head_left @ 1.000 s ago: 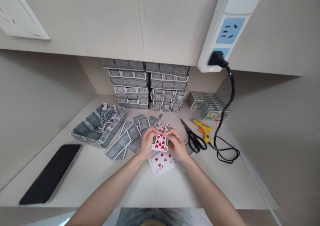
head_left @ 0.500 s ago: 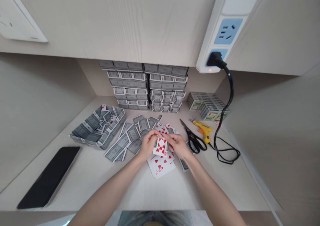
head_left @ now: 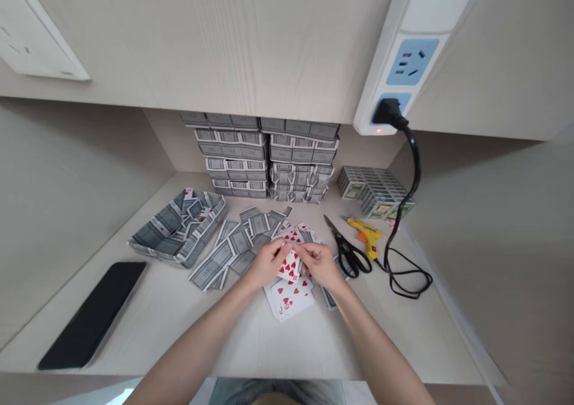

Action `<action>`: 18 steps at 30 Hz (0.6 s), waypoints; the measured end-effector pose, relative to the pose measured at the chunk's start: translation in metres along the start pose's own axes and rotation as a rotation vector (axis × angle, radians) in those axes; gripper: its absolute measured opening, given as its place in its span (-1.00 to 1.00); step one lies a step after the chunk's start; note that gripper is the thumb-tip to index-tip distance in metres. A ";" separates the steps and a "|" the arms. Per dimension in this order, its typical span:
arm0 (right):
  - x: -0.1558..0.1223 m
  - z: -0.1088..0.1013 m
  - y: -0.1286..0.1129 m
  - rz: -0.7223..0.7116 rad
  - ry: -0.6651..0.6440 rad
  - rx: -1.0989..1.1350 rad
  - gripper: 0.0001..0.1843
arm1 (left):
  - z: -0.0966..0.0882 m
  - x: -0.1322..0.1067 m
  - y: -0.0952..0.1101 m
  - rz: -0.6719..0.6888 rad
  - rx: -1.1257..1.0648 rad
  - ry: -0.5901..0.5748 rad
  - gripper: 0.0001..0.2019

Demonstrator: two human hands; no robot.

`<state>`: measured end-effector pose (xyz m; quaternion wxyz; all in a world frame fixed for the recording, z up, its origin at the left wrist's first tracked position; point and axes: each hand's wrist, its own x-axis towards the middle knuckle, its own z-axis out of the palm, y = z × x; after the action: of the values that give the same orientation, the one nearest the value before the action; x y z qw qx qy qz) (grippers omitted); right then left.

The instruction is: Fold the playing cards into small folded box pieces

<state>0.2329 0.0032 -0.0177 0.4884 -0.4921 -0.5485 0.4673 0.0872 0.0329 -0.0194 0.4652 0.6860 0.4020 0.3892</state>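
Between my two hands is a playing card (head_left: 290, 266) with red hearts, held above the desk. My left hand (head_left: 268, 262) pinches its upper left part, thumb and fingers together. On the other side my right hand (head_left: 319, 264) pinches its upper right edge, and the thumbs nearly meet. Beneath lies a loose pile of heart cards (head_left: 293, 300), face up. More face-up cards (head_left: 291, 233) show just beyond my fingers. To the left, grey-backed cards (head_left: 215, 264) are scattered, some joined into strips by the look of them.
A tray made of cards (head_left: 197, 244) stands at left, near a black phone (head_left: 96, 312). Stacked card-built boxes (head_left: 269, 154) line the back. Right of my hands lie black scissors (head_left: 352, 255) and a yellow glue gun (head_left: 368, 234); its cord (head_left: 417, 160) reaches the power strip (head_left: 394, 88).
My thumbs have drawn closer together over the card, and the card has tilted slightly. The whole view has shifted a little.
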 end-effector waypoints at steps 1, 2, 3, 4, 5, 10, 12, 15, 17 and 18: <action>0.000 0.000 -0.001 -0.001 -0.006 -0.003 -0.62 | 0.000 -0.001 0.000 0.012 0.006 0.005 -0.65; -0.001 0.000 -0.002 -0.004 -0.015 -0.004 -0.63 | 0.001 -0.001 0.001 0.020 0.009 0.010 -0.65; -0.001 -0.001 -0.002 -0.007 -0.025 -0.002 -0.65 | 0.001 -0.002 0.000 0.020 0.006 0.014 -0.64; -0.001 -0.001 -0.003 -0.011 -0.037 0.003 -0.67 | 0.001 -0.003 0.000 0.012 -0.009 0.015 -0.64; -0.001 -0.002 -0.003 -0.016 -0.047 0.013 -0.68 | 0.001 -0.003 0.000 -0.007 -0.038 0.009 -0.63; -0.001 -0.003 0.000 -0.011 -0.093 0.057 -0.70 | -0.003 0.006 0.006 -0.179 -0.269 -0.123 -0.61; 0.000 -0.002 0.002 -0.007 -0.107 0.045 -0.68 | -0.012 0.010 0.014 -0.192 -0.190 -0.176 -0.60; 0.002 0.002 0.006 -0.010 -0.104 0.028 -0.65 | -0.037 -0.004 0.028 -0.096 0.197 -0.157 -0.65; 0.002 0.004 0.007 0.010 -0.104 0.025 -0.65 | -0.058 -0.035 0.033 -0.084 0.393 -0.176 -0.74; 0.002 0.005 0.008 0.021 -0.102 0.024 -0.65 | -0.068 -0.057 0.034 -0.123 0.477 -0.246 -0.75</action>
<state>0.2290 0.0054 -0.0258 0.4606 -0.4675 -0.5620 0.5034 0.0107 -0.0057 0.0221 0.3586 0.7926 0.4635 0.1683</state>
